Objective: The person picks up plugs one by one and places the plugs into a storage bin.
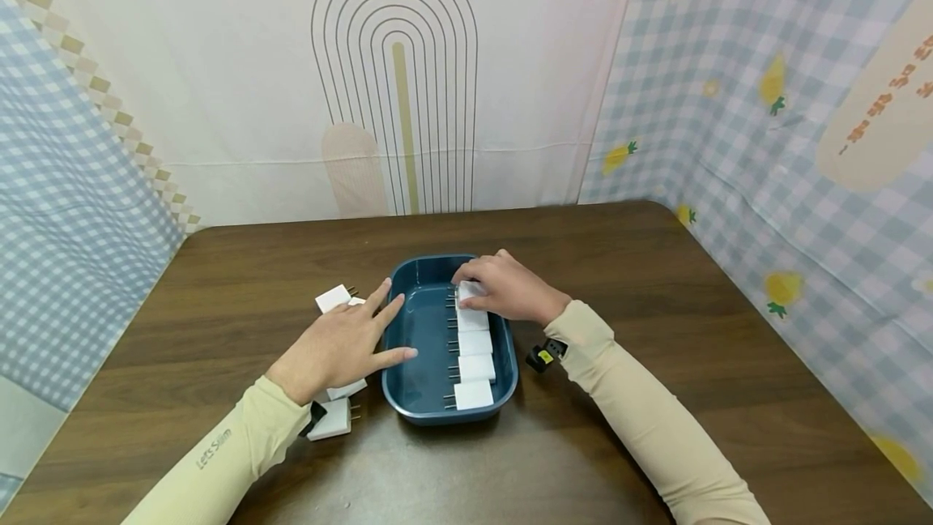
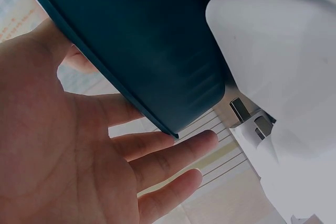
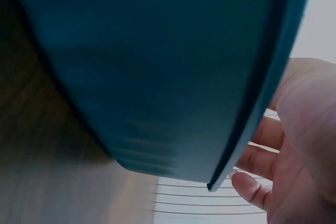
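Observation:
A blue tray [image 1: 450, 414] holds a column of several white plug adapters [image 1: 474, 395] along its right side, metal prongs facing left. At the far end of that column, my right hand [image 1: 513, 288] grips a white plug adapter [image 1: 470, 290] between thumb and fingers. My left hand [image 1: 338, 347] spreads its fingers across the tray's left rim, thumb reaching over the inside, and holds nothing. In the left wrist view its fingers [image 2: 168, 161] lie straight by the tray's outer wall [image 2: 136, 40]. From the right wrist, the tray wall [image 3: 157, 77] hides the held adapter.
More white adapters lie left of the tray, one [image 1: 333, 298] beyond my left hand and another [image 1: 331, 421] beside its wrist; the hand partly covers this group. Everything stands on a brown wooden table [image 1: 598, 258], with a patterned cloth [image 1: 539, 63] behind it.

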`<state>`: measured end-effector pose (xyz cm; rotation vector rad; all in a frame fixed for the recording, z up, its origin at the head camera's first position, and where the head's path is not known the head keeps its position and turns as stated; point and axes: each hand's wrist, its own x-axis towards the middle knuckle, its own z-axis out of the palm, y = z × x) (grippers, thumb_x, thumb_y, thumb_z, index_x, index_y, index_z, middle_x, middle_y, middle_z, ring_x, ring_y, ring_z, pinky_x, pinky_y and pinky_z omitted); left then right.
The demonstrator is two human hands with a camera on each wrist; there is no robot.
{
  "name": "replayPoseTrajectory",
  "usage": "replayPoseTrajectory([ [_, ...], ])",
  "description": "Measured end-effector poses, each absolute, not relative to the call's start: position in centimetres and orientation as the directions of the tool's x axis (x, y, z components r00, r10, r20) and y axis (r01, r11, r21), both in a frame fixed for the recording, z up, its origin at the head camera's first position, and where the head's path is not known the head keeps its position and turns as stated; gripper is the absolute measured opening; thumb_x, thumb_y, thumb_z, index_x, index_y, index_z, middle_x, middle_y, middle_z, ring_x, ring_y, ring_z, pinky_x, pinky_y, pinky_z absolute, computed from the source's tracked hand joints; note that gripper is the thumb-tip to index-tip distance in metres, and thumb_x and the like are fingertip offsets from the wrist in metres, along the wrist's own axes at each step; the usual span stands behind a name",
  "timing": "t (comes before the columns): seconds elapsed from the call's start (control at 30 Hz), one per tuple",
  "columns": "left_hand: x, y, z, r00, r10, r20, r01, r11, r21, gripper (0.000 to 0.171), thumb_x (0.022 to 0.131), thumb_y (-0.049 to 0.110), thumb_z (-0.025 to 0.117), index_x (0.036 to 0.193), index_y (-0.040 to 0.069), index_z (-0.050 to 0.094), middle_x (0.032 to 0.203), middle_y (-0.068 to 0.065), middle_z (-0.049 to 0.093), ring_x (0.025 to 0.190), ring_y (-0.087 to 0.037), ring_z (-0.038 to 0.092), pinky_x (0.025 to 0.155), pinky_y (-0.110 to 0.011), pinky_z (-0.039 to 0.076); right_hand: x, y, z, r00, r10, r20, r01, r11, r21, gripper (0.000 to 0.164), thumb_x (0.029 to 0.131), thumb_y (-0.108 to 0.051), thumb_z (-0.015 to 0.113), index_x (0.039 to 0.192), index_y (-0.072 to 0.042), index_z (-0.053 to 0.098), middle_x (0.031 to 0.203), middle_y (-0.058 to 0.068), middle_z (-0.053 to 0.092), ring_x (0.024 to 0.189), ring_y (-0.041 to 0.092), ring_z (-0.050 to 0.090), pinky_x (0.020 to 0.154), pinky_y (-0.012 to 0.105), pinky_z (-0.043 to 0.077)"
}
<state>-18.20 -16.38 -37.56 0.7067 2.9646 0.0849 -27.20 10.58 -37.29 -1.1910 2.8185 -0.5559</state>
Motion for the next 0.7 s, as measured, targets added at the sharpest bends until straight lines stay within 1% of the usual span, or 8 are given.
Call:
replayPoseTrajectory([
  [0.13, -18.20, -16.39, -37.59, -0.891, 0.446, -0.084, 0.441, 0.894, 0.078, 0.088, 0.095, 0.071, 0.047, 0.158, 0.011, 0.035, 0.168, -0.019, 0.021, 0.137, -0.046, 0.050, 0.113, -0.057, 0.043, -27.31, 10.57, -37.63, -0.705, -0.700, 0.111, -0.694, 0.651, -0.307, 0.033, 0.092, -0.024, 0.077, 0.121, -0.009, 0.073, 0.123, 0.006, 0.073, 0.113, 0.020, 0.067, 0.085, 0.036, 0.037],
  [0.23, -18.22, -16.39, -37.63, -0.891, 0.446, -0.084, 0.441, 0.895, 0.075, 0.088, 0.095, 0.072, 0.047, 0.158, 0.011, 0.035, 0.168, -0.019, 0.022, 0.137, -0.046, 0.051, 0.113, -0.057, 0.043, -27.34, 10.59, -37.88, -0.711, -0.694, 0.111, -0.692, 0.664, -0.285, 0.033, 0.091, -0.025, 0.077, 0.121, -0.011, 0.073, 0.123, 0.005, 0.074, 0.112, 0.018, 0.067, 0.084, 0.036, 0.034],
  [0.57, -18.31, -16.39, -37.64, -0.888, 0.453, -0.082, 0.448, 0.891, 0.071, 0.089, 0.095, 0.072, 0.047, 0.158, 0.011, 0.035, 0.168, -0.019, 0.021, 0.137, -0.045, 0.052, 0.113, -0.056, 0.044, -27.28, 10.53, -38.28, -0.730, -0.677, 0.092, -0.678, 0.700, -0.226, 0.031, 0.091, -0.026, 0.078, 0.119, -0.015, 0.073, 0.124, 0.002, 0.073, 0.114, 0.016, 0.066, 0.091, 0.041, 0.036],
  [0.7, -18.32, -16.37, -37.59, -0.889, 0.451, -0.084, 0.446, 0.892, 0.074, 0.090, 0.095, 0.072, 0.046, 0.159, 0.011, 0.034, 0.168, -0.019, 0.021, 0.137, -0.045, 0.051, 0.113, -0.056, 0.044, -27.30, 10.49, -38.23, -0.738, -0.671, 0.078, -0.668, 0.709, -0.225, 0.031, 0.091, -0.026, 0.077, 0.120, -0.016, 0.073, 0.124, 0.001, 0.073, 0.115, 0.015, 0.066, 0.095, 0.042, 0.036],
])
